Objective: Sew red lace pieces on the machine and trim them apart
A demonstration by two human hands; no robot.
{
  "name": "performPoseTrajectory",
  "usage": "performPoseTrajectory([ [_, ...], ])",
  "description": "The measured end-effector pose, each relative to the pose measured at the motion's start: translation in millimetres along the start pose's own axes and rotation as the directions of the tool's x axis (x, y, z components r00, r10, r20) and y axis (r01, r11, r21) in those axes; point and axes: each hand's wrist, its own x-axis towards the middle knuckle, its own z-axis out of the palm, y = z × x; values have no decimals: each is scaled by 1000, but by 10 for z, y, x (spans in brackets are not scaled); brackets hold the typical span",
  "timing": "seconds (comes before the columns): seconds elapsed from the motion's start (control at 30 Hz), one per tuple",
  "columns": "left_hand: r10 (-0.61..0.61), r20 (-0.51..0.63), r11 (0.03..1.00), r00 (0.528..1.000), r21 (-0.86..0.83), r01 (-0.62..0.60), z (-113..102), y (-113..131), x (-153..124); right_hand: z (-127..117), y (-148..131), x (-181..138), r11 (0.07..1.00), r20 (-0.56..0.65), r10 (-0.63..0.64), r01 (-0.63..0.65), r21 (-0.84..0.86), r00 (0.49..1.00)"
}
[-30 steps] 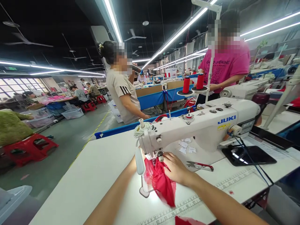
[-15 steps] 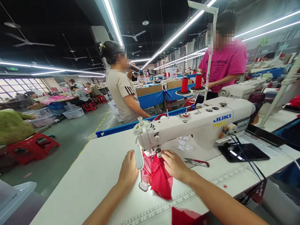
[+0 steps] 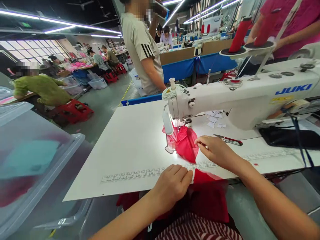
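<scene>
Sheer red fabric [image 3: 186,143] lies bunched under the needle area of a white JUKI sewing machine [image 3: 212,96]. My right hand [image 3: 216,150] is closed at the fabric's right edge; a small dark red bit shows between its fingers, too little to name. At the table's front edge is my left hand [image 3: 173,181], fingers curled and tips hidden, beside a second red fabric piece [image 3: 203,176] that hangs over the edge toward my lap. Red-handled thread snips [image 3: 230,139] lie right of my right hand.
A printed ruler strip [image 3: 140,175] runs along the tabletop [image 3: 125,143]. White scraps [image 3: 213,118] lie behind the machine's needle end. Red thread cones [image 3: 240,35] stand beyond it. Clear plastic bins [image 3: 62,173] are at left. A person in a beige shirt [image 3: 141,50] stands across the table.
My left hand has left the fabric at the needle and come back to the table's front edge. My right hand has drawn slightly away to the right. The view has tilted down and turned left.
</scene>
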Motion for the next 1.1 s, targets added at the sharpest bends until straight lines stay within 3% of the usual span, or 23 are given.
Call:
performPoseTrajectory([
  [0.07, -11, 2, 999, 1000, 30, 11, 11, 5, 14, -70, -103, -302, 984, 100, 0, -18, 178, 995],
  [0.1, -1, -18, 999, 1000, 51, 2, 24, -2, 29, -80, -143, -451, 951, 224, -19, -51, 303, 974],
  [0.2, 51, -113, 993, 992, 108, -39, 97, -63, 92, -19, -171, -834, 836, 588, -158, -209, 508, 793],
  [0.23, 39, -134, 993, 990, 114, -24, 129, -95, 107, 20, -147, -933, 828, 642, -175, -241, 506, 747],
  [0.27, 4, -134, 993, 991, 117, 12, 162, -129, 115, 60, -112, -1019, 832, 655, -161, -255, 492, 739],
  [0.33, -125, -91, 985, 988, 109, 134, 221, -200, 107, 123, -26, -1155, 828, 594, -81, -278, 488, 800],
  [0.43, -268, -5, 962, 964, 53, 267, 268, -285, 81, 129, 56, -1248, 769, 406, 28, -279, 575, 913],
  [0.5, -195, 35, 980, 980, -30, 196, 260, -298, 90, 83, 42, -1203, 764, 256, 49, -201, 613, 965],
  [0.57, -16, 92, 989, 996, -145, 29, 225, -265, 126, 38, -16, -1053, 812, 63, 9, -44, 582, 998],
  [0.6, 53, 127, 978, 990, -209, -26, 201, -236, 147, 28, -49, -944, 847, -32, -48, 58, 529, 998],
  [0.67, 81, 189, 952, 979, -304, -20, 151, -174, 178, 40, -97, -680, 902, -146, -215, 254, 349, 966],
  [0.73, 20, 186, 945, 982, -323, 42, 118, -142, 179, 85, -103, -396, 918, -126, -369, 382, 109, 921],
  [0.8, -49, 112, 961, 992, -265, 78, 117, -160, 157, 135, -78, -134, 894, -40, -438, 431, -120, 898],
  [0.9, -106, 16, 986, 994, -127, 107, 183, -256, 129, 172, -42, 160, 851, 84, -431, 436, -294, 898],
  [1.1, -170, 137, 983, 976, -47, 178, 339, -375, 149, 114, 72, 363, 823, 195, -320, 374, -428, 927],
])
